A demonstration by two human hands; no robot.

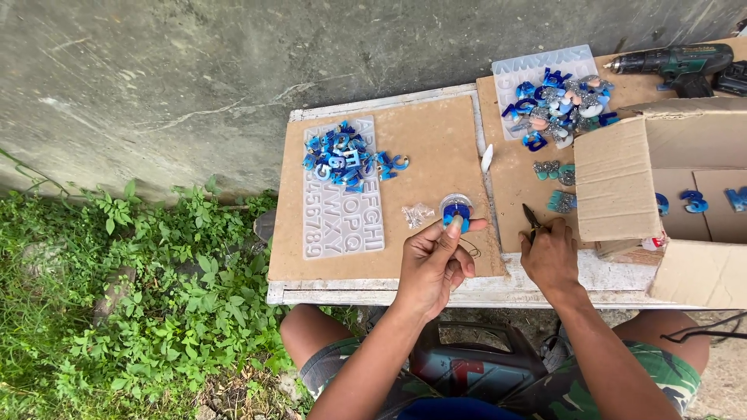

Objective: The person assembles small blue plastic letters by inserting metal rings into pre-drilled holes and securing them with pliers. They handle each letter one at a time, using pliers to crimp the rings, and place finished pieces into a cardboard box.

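Two hands busy: your left hand (433,264) pinches a small blue letter piece (456,223) — light, stiff, slick; hold its edges. Right hand (551,257) clamped on pliers (531,220).

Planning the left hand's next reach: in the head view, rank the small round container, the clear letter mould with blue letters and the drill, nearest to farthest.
From the left hand:
1. Small round container, just above the fingertips.
2. Clear letter mould, to the left.
3. Drill, far top right.

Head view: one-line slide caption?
Left hand pinches a blue resin piece; right hand holds small pliers over the board.
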